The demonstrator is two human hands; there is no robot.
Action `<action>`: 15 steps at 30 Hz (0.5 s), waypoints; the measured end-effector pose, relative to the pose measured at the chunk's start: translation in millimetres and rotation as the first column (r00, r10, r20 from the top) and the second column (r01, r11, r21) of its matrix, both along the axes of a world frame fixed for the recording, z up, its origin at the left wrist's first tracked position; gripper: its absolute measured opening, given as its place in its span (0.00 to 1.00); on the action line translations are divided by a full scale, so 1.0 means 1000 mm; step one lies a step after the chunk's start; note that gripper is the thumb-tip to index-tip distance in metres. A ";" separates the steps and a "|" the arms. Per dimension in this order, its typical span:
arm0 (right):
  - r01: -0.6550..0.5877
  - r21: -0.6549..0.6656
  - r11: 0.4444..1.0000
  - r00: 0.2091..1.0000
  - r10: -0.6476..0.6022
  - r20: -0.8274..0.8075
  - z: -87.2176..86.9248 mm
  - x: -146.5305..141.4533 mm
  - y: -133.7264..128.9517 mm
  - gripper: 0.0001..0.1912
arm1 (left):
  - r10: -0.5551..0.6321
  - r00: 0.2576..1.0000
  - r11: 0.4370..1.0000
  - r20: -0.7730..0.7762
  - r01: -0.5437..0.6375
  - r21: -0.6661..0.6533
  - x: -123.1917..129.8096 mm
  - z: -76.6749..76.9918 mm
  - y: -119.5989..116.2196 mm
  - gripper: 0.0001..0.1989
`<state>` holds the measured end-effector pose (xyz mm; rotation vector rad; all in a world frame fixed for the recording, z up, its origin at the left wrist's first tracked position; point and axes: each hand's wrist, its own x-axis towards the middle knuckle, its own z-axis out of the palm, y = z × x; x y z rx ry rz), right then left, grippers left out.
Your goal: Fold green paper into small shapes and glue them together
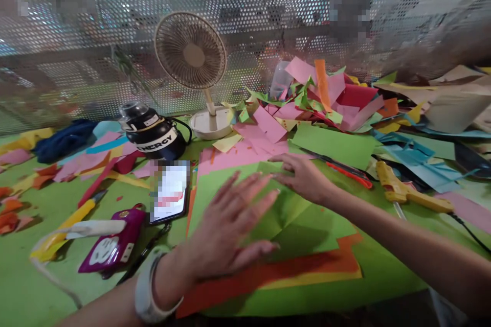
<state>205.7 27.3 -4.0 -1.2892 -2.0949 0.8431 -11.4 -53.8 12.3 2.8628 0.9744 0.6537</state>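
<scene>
My left hand [233,225], with a pale band [148,286] on its wrist, is over the green paper [215,199], fingers stretched and spread, somewhat blurred. Close by, my right hand [301,176] reaches across the far part of a creased, folded green sheet [295,214]. Its index finger points left and the others are partly curled; whether its fingertips pinch the paper I cannot make out. Beneath the green sheets show orange paper [307,265] and a strip of yellow paper [326,279]. Pink paper [215,161] sticks out at the far side.
A phone [171,191], a purple case [113,242] and a yellow cutter [72,222] lie left. Behind stand a black bottle [153,135] and a fan [192,53]. Scissors [351,173], a yellow glue gun [406,191] and heaped paper scraps [326,97] are right. A perforated screen [261,0] closes the back.
</scene>
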 end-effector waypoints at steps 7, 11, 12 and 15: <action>-0.095 0.192 0.977 0.965 0.043 0.258 -0.010 0.013 -0.012 0.27 | -0.123 0.959 0.952 -0.255 0.041 -0.304 0.012 -0.052 -0.012 0.38; -0.538 0.101 0.837 0.767 0.436 0.470 -0.023 0.045 -0.045 0.33 | -0.118 0.955 0.945 -0.273 0.023 -0.327 0.000 -0.054 -0.008 0.39; -0.538 0.099 0.837 0.751 0.424 0.506 -0.027 0.053 -0.050 0.33 | -0.118 0.951 0.945 -0.287 0.018 -0.327 -0.004 -0.054 -0.006 0.38; -0.536 0.197 0.821 0.749 0.354 0.561 -0.035 0.070 -0.051 0.27 | -0.122 0.940 0.950 -0.319 0.018 -0.311 -0.014 -0.053 0.001 0.34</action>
